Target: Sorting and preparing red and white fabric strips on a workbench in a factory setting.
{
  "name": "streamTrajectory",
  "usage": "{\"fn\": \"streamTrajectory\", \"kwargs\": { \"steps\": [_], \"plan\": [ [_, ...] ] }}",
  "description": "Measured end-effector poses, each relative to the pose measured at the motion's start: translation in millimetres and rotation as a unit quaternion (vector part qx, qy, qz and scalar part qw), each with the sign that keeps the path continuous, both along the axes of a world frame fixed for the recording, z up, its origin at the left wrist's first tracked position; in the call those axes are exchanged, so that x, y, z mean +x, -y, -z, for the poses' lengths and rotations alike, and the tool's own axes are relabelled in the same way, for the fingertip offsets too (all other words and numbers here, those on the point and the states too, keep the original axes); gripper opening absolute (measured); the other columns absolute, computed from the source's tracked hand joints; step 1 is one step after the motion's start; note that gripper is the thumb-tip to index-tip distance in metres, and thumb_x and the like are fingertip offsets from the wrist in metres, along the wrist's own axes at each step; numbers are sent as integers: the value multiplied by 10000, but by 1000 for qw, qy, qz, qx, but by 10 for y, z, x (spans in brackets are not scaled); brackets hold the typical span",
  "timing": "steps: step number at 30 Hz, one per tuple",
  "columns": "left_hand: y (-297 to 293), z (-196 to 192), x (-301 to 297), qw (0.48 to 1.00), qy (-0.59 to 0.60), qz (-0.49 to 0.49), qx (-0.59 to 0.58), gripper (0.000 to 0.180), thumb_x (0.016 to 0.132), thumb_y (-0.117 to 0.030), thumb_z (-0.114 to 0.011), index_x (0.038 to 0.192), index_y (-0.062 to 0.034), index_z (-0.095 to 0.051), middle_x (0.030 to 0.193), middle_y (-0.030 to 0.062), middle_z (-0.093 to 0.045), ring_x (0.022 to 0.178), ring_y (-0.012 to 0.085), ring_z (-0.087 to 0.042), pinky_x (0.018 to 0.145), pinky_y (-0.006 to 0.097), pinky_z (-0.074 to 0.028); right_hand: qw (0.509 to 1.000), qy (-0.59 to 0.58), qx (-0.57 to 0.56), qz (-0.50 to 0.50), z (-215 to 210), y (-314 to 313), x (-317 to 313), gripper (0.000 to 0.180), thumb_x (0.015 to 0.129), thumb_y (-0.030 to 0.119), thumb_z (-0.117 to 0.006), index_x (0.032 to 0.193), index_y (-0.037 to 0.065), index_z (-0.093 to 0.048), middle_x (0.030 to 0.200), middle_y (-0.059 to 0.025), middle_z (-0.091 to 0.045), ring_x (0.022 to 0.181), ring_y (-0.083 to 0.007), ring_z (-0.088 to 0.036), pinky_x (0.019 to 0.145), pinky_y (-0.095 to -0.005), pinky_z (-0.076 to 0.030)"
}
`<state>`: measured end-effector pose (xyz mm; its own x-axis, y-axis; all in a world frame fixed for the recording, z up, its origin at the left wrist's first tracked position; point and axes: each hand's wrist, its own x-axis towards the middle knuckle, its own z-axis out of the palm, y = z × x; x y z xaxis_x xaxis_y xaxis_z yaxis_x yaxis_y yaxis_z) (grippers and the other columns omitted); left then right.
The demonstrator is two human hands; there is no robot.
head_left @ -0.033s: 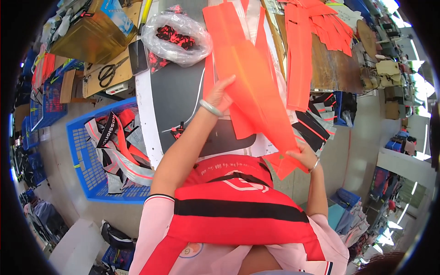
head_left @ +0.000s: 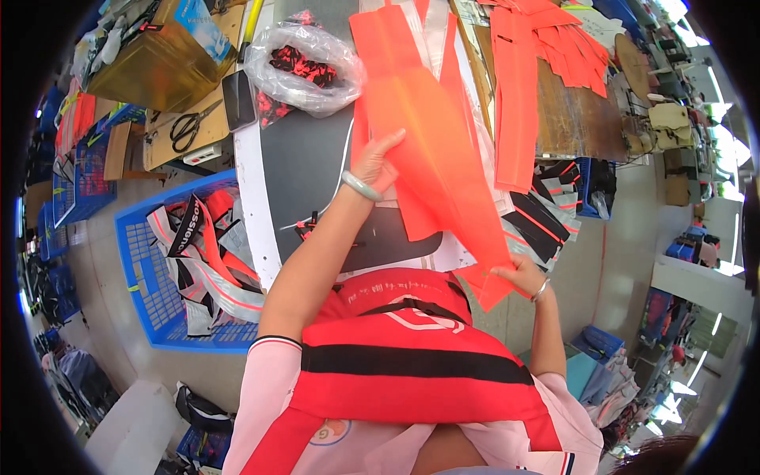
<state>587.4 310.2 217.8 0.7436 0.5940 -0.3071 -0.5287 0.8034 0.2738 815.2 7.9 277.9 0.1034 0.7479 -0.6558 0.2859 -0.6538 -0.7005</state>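
Observation:
A long bright orange fabric strip (head_left: 431,150) stretches from the far part of the table down toward my body. Its left edge is in my left hand (head_left: 375,165), thumb on top and the other fingers partly hidden under the cloth. At the near right end, my right hand (head_left: 520,277) pinches the strip, and a loose corner hangs below it. More orange and pale strips lie under and behind the held one. Left of it on the dark table mat (head_left: 305,162) are a white cord and a small black-and-pink piece (head_left: 307,227).
A clear plastic bag (head_left: 305,67) of black-and-pink pieces sits at the far left, near a phone (head_left: 239,100) and black-handled scissors (head_left: 187,131). Blue crate (head_left: 142,293) at left holds striped straps. Orange strips (head_left: 516,95) and black-grey straps (head_left: 538,226) lie at right.
Almost nothing differs. My right hand has shifted very slightly at the strip's near end; the left hand keeps its place.

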Motion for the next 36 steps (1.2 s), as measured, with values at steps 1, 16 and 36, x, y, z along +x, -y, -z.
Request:
{"fn": "streamTrajectory", "kwargs": {
  "steps": [1,16,36],
  "plan": [
    [-45,-117,-23,999,-17,-14,28,389,876,-121,-671,1229,-15,-547,1202,88,-619,1091,220,-603,934,403,-488,1000,1,4,5,81,101,-23,357,829,235,-706,1107,16,-660,1022,-45,-679,941,-108,-606,840,-288,-480],
    [1514,-753,-594,913,-211,-18,349,322,866,-60,-695,1160,30,-600,1082,43,-659,977,91,-581,846,282,-495,960,-36,253,-115,-1252,-1597,-1072,289,831,83,-686,1101,-12,-648,1013,-94,-686,955,-166,-646,845,-287,-485],
    [1423,-742,-1090,654,-342,-87,669,142,805,-137,-711,781,-56,-596,667,80,-524,556,249,-529,497,334,-416,976,-184,114,20,-814,-1083,-1453,196,872,104,-654,1039,2,-658,949,-43,-675,876,-130,-633,787,-281,-489]
  ]
}}
